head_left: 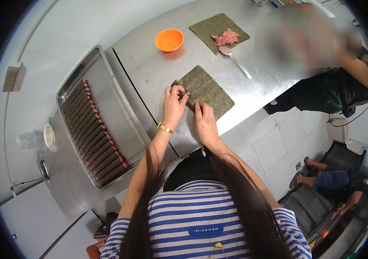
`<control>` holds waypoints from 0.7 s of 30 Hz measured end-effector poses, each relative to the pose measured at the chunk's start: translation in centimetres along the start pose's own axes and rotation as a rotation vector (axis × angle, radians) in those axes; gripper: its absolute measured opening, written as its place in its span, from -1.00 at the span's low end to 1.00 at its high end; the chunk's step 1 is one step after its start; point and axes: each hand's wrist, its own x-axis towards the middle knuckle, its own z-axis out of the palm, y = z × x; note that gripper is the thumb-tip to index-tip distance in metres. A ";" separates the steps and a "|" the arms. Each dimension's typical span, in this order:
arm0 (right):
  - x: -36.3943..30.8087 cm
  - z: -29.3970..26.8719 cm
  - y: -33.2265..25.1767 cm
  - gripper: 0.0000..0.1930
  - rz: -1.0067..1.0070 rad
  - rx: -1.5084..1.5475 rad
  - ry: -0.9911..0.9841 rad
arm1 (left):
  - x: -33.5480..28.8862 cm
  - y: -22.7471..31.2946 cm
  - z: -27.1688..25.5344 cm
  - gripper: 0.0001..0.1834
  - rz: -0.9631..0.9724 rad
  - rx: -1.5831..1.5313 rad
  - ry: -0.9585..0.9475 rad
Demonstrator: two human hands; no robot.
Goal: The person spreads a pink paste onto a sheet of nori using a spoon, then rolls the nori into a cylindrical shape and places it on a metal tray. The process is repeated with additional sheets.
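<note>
On steel table — best roll seaweed sheet evenly, pinched by left hand, touched by narrow-fingered right hand — can't tell if gripping.

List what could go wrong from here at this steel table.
The left hand and right hand work at one edge of the dark green sheet; uneven finger pressure might tear or crease it.

The sheet's lower corner lies near the table's edge, so a careless pull might slide it over.

Long loose hair hangs down by both forearms; leaning forward might sweep it onto the sheet.
</note>
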 end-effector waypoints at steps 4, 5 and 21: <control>0.5 -0.1 0.3 -0.50 0.013 0.018 0.016 | 0.2 0.2 0.1 -0.75 0.021 0.023 0.007; 0.6 -0.1 0.2 -0.50 0.009 0.018 0.034 | 0.2 0.2 0.1 -0.75 0.039 0.031 0.017; 0.7 0.3 0.5 -0.55 0.093 0.005 -0.039 | 0.5 -0.2 -2.8 -0.67 0.553 0.282 -0.182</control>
